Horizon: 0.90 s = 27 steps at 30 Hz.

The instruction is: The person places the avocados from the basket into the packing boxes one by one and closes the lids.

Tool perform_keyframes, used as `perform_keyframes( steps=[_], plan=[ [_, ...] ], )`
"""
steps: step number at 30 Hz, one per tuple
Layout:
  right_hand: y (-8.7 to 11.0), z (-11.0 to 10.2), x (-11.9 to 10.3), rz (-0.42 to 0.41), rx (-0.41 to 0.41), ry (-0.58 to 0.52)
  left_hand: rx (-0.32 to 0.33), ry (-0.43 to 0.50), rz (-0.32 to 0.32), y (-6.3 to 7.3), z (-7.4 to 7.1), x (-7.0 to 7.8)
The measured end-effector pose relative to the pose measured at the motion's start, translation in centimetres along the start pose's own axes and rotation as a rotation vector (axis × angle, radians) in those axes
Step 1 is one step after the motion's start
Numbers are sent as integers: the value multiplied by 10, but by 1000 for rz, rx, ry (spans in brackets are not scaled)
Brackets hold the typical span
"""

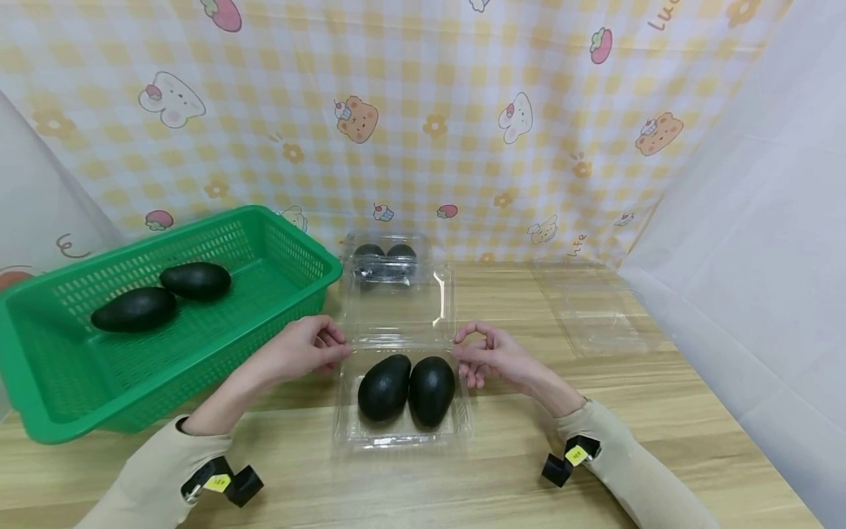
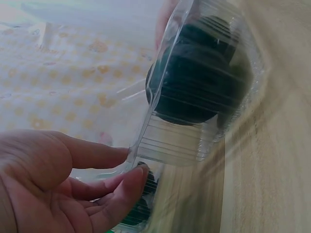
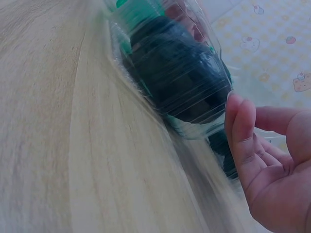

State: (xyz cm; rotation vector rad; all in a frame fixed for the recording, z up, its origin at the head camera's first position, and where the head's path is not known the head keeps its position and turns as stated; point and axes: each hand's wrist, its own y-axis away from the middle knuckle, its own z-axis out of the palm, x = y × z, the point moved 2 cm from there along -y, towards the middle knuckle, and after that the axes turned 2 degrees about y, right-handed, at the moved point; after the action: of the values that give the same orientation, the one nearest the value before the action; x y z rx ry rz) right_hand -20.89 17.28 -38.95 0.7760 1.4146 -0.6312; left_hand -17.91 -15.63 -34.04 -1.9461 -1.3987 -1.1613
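fingers (image 1: 333, 354) at both edges, clear container (image 1: 403, 344) between

The left hand (image 2: 51, 187) pinches a clear container (image 2: 170, 143) holding 2 avocados (image 2: 183, 85).

A yellow-and-white checked cloth (image 1: 423, 165), printed with bears, rabbits, strawberries and flowers, hangs behind a pale wood-grain table (image 1: 674, 419). A plain white sheet (image 1: 747, 228) hangs on the right. On the left, a green rectangular perforated plastic basket (image 1: 291, 228) holds two dark, elongated avocados (image 1: 196, 281). Near the cloth sits a clear plastic box (image 1: 390, 236) with dark rounded fruits (image 1: 401, 254); another transparent plastic container (image 1: 604, 323) (its edges are faint) lies right.
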Motion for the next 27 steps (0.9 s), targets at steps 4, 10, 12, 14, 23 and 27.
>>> perform_keyframes(
  steps=[4, 10, 12, 14, 23, 27],
  plan=[
    [-1, -2, 1, -24, 14, -9, 29, 14, 18, -2, 1, 0],
    [-1, -3, 3, -58, 39, -16, 72, 40, 20, -5, 3, -3],
    [-1, -3, 3, -73, 53, -20, 92, 47, 21, -6, 3, -3],
    [-1, -4, 3, -85, 69, -22, 119, 53, 19, -7, 3, -4],
    [-1, -5, 3, -79, 121, -23, 168, 107, 6, -9, 8, -4],
    [-2, -6, 4, -78, 139, -38, 180, 132, 2, -10, 9, -6]
  ],
)
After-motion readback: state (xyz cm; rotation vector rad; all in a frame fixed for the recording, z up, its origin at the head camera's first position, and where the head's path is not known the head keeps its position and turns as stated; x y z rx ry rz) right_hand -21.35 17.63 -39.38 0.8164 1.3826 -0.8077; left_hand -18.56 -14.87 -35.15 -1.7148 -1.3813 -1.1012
